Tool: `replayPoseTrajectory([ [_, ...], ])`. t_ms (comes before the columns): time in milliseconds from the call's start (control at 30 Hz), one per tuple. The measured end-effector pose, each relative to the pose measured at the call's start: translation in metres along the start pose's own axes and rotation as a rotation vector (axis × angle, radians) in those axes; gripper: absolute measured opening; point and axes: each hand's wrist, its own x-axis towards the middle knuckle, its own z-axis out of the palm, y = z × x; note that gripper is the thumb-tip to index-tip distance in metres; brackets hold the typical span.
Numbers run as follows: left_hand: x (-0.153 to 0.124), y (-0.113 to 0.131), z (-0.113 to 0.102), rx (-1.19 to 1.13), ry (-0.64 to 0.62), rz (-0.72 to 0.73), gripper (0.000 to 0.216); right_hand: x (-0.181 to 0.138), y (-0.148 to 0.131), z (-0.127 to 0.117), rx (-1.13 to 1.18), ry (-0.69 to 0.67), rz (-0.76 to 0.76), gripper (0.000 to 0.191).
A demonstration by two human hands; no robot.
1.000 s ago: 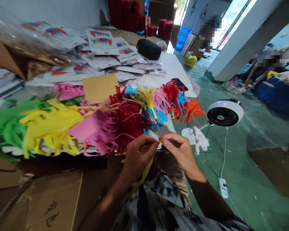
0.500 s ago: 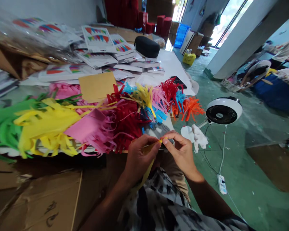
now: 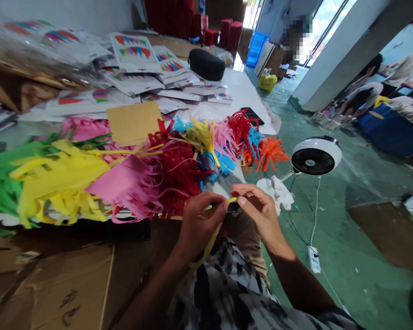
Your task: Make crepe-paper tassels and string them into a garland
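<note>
Above my lap, my left hand (image 3: 204, 222) is closed in a pinch around a yellow tissue-paper strip (image 3: 211, 243), whose lower part hangs down past the wrist. A short yellow end sticks out beyond the left fingertips. At that end is my right hand (image 3: 258, 206), thumb against the paper and fingers curved over it; the exact grip is partly hidden. On the table just ahead lie fringed paper tassels: dark red (image 3: 179, 176), pink (image 3: 124, 188), yellow (image 3: 62, 178) and green (image 3: 7, 169). Smaller blue tassels (image 3: 223, 162) and orange ones (image 3: 271, 153) lie to the right.
Printed white packets (image 3: 134, 52) pile up at the back, near a black case (image 3: 206, 64) and a phone (image 3: 253, 115). A tan card (image 3: 134, 123) rests on the tassels. Right of the table stands a fan (image 3: 316, 156); a cardboard box (image 3: 69, 288) is at lower left. People bend over work at far right.
The right fingers have loosened and shifted slightly right, showing more of the yellow end between the hands. My left hand keeps its pinch. The view has turned slightly.
</note>
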Motion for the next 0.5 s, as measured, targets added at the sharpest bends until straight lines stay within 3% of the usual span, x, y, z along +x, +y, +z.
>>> replayPoseTrajectory([
  [100,-0.001,0.001,-0.001,0.028,-0.011,0.007,0.013,0.001,-0.002,-0.005,-0.080,0.045,-0.057,0.006],
  [333,0.000,0.005,-0.004,0.140,-0.102,0.106,0.009,0.000,-0.013,0.001,-0.322,-0.026,-0.166,0.010],
  [500,-0.001,0.003,-0.004,0.211,-0.102,0.084,0.011,-0.003,-0.012,0.007,-0.396,-0.059,-0.209,0.009],
])
